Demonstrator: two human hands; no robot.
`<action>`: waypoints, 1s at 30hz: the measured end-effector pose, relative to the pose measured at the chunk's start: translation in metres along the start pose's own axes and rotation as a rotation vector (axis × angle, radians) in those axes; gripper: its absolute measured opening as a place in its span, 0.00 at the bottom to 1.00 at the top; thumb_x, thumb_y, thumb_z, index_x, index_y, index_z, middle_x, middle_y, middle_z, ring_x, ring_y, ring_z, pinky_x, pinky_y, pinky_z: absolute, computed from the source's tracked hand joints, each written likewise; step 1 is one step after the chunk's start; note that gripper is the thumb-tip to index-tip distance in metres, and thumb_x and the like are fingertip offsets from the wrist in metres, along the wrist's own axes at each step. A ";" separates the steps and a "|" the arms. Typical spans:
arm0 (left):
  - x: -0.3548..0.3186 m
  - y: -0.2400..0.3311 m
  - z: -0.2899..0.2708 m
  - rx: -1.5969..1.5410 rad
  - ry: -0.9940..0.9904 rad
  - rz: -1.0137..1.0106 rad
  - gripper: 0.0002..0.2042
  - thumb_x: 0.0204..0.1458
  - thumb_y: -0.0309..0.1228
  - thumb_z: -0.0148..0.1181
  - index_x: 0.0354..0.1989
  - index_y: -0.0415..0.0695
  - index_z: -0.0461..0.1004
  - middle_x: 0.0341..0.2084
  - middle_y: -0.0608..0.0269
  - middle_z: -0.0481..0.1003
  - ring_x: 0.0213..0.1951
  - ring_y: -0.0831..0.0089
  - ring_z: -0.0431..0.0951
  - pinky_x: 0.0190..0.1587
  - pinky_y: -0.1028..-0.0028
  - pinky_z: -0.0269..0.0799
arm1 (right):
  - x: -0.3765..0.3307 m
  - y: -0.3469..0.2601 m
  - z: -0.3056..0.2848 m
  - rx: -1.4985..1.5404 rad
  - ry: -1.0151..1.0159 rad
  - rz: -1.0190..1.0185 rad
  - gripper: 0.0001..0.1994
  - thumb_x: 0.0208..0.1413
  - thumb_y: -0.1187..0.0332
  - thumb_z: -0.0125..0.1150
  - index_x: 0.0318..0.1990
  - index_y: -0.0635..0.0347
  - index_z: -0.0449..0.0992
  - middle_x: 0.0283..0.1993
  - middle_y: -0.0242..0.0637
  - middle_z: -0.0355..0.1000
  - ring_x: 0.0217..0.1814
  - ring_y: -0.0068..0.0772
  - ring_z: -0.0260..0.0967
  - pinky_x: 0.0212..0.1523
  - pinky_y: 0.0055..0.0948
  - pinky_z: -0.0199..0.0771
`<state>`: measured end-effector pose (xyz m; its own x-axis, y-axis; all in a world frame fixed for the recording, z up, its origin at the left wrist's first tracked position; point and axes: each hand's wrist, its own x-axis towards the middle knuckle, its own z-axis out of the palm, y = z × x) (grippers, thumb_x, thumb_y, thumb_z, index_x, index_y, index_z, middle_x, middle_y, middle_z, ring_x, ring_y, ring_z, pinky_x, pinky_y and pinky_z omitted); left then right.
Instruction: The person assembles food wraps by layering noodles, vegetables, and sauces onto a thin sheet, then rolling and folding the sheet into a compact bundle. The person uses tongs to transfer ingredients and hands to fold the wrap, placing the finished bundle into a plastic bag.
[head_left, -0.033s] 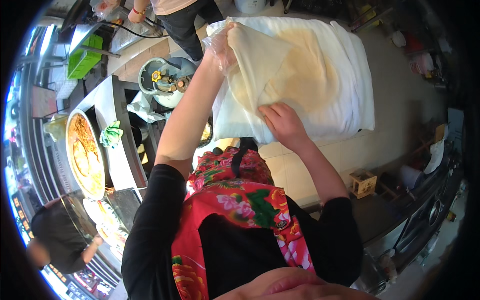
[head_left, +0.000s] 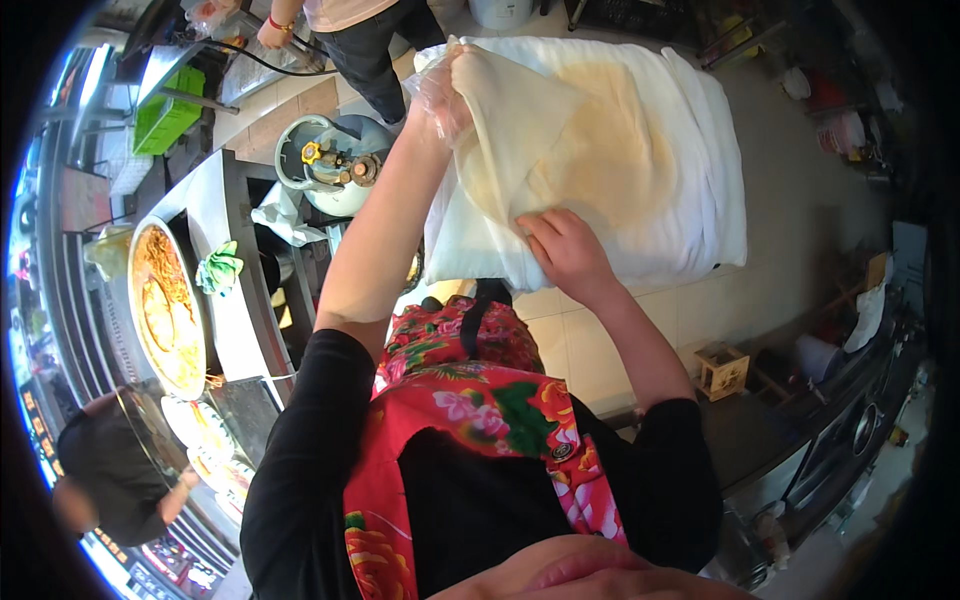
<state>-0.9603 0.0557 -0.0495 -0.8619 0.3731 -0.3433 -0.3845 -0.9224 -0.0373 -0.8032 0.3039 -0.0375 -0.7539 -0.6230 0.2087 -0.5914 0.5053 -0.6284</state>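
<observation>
Two hands are on one thin, pale sheet [head_left: 530, 140], and set against the earlier picture nothing has visibly shifted: both arms, the sheet and everything around them sit in the same places, so the lift is held as it was rather than carried further. The left hand [head_left: 440, 95], covered by a clear plastic glove, is raised at full reach and clenched around the sheet's upper corner, bunching it. The right hand [head_left: 565, 250], bare, lies lower, with its fingers spread against the sheet's bottom edge; whether they pinch the edge or only press on it cannot be told from this angle. The sheet hangs slack between the two hands, its top pulled away from the white padded cloth [head_left: 690, 150] behind it, while its lower part touches that cloth, which shows a broad yellowish stain. What carries the cloth is hidden. Below the arms a red flowered apron [head_left: 470, 410] fills the near view. To the left stand a gas cylinder [head_left: 335, 160], a green rag [head_left: 220, 268] on a steel desk [head_left: 230, 330], and a wide pan of noodles [head_left: 165, 300]. Another person [head_left: 370, 30] stands beyond the cylinder, well apart from the sheet.
</observation>
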 end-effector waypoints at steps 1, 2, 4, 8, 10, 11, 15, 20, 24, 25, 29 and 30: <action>0.004 0.007 -0.004 -0.054 -0.120 -0.012 0.08 0.63 0.29 0.52 0.36 0.39 0.74 0.30 0.60 0.78 0.32 0.64 0.80 0.41 0.65 0.81 | -0.003 0.002 0.002 0.028 0.048 -0.008 0.13 0.52 0.75 0.63 0.46 0.61 0.77 0.39 0.45 0.72 0.43 0.50 0.71 0.45 0.44 0.74; 0.009 0.013 -0.010 -0.049 -0.197 0.029 0.10 0.65 0.32 0.50 0.37 0.39 0.74 0.31 0.59 0.78 0.34 0.64 0.80 0.43 0.65 0.80 | -0.007 0.003 0.003 0.038 0.032 0.009 0.13 0.52 0.76 0.62 0.46 0.61 0.77 0.39 0.45 0.72 0.43 0.50 0.71 0.45 0.44 0.73; 0.019 0.033 -0.024 -0.059 -0.369 0.029 0.14 0.68 0.37 0.48 0.38 0.39 0.75 0.33 0.58 0.78 0.38 0.63 0.80 0.45 0.64 0.79 | -0.008 0.004 0.003 0.050 0.011 0.062 0.12 0.52 0.78 0.61 0.45 0.61 0.77 0.39 0.45 0.72 0.43 0.50 0.71 0.45 0.44 0.73; 0.032 0.080 -0.043 -0.264 -0.684 0.038 0.14 0.69 0.37 0.43 0.46 0.39 0.72 0.39 0.56 0.77 0.42 0.64 0.79 0.51 0.65 0.77 | -0.006 0.003 0.003 0.052 0.030 0.068 0.13 0.52 0.78 0.62 0.46 0.61 0.77 0.40 0.44 0.72 0.44 0.50 0.71 0.46 0.42 0.73; 0.024 0.099 -0.039 0.167 -0.747 0.421 0.15 0.68 0.37 0.43 0.48 0.39 0.71 0.39 0.56 0.77 0.42 0.62 0.80 0.49 0.65 0.78 | -0.008 0.001 0.003 0.071 0.029 0.096 0.14 0.52 0.78 0.64 0.47 0.61 0.77 0.41 0.43 0.72 0.45 0.49 0.71 0.46 0.40 0.73; 0.015 0.105 -0.034 0.980 -0.441 0.971 0.16 0.68 0.38 0.43 0.50 0.39 0.71 0.40 0.56 0.78 0.43 0.62 0.80 0.49 0.66 0.78 | -0.009 0.001 0.003 0.090 0.012 0.120 0.13 0.53 0.78 0.63 0.46 0.61 0.77 0.41 0.44 0.72 0.45 0.50 0.71 0.47 0.41 0.73; -0.062 0.090 -0.001 1.867 -0.121 1.577 0.19 0.64 0.38 0.50 0.59 0.41 0.70 0.52 0.56 0.75 0.55 0.60 0.75 0.58 0.62 0.72 | -0.017 0.000 0.001 0.075 -0.038 0.223 0.11 0.55 0.75 0.60 0.46 0.62 0.77 0.42 0.46 0.73 0.47 0.52 0.70 0.49 0.44 0.72; -0.148 0.005 0.068 1.269 -0.361 1.554 0.32 0.58 0.45 0.62 0.66 0.41 0.64 0.59 0.55 0.69 0.59 0.61 0.70 0.63 0.62 0.66 | -0.036 0.006 -0.017 0.099 -0.192 0.234 0.13 0.56 0.74 0.58 0.49 0.64 0.77 0.44 0.46 0.72 0.46 0.48 0.71 0.50 0.40 0.73; -0.215 -0.019 0.122 0.234 -0.380 0.709 0.07 0.60 0.34 0.64 0.39 0.44 0.76 0.29 0.70 0.76 0.33 0.78 0.78 0.38 0.76 0.76 | -0.043 0.022 -0.034 0.242 -0.182 0.277 0.13 0.54 0.76 0.59 0.47 0.66 0.77 0.41 0.44 0.71 0.43 0.44 0.70 0.46 0.38 0.73; -0.232 -0.020 0.129 0.216 -0.352 0.677 0.08 0.60 0.35 0.64 0.39 0.44 0.76 0.30 0.70 0.76 0.33 0.79 0.78 0.37 0.76 0.77 | -0.043 0.025 -0.039 0.297 -0.219 0.352 0.13 0.54 0.76 0.60 0.47 0.66 0.77 0.40 0.44 0.71 0.42 0.43 0.70 0.45 0.38 0.73; -0.307 -0.033 0.125 0.364 -0.306 0.658 0.07 0.59 0.34 0.64 0.38 0.43 0.79 0.34 0.66 0.79 0.38 0.78 0.79 0.42 0.76 0.75 | -0.026 0.008 -0.064 -0.062 -0.419 0.179 0.12 0.55 0.78 0.60 0.48 0.66 0.76 0.41 0.42 0.72 0.42 0.37 0.71 0.44 0.36 0.73; -0.313 -0.039 0.117 0.485 -0.325 0.653 0.08 0.59 0.35 0.64 0.39 0.44 0.79 0.34 0.66 0.79 0.38 0.77 0.78 0.43 0.76 0.75 | -0.016 0.000 -0.067 -0.187 -0.430 0.066 0.12 0.55 0.78 0.60 0.48 0.66 0.76 0.41 0.41 0.72 0.42 0.35 0.71 0.43 0.36 0.73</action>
<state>-0.7140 -0.0136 0.1696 -0.9820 -0.1366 0.1307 0.1844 -0.8451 0.5018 -0.8104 0.3535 0.0091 -0.6279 -0.7569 -0.1812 -0.6178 0.6263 -0.4755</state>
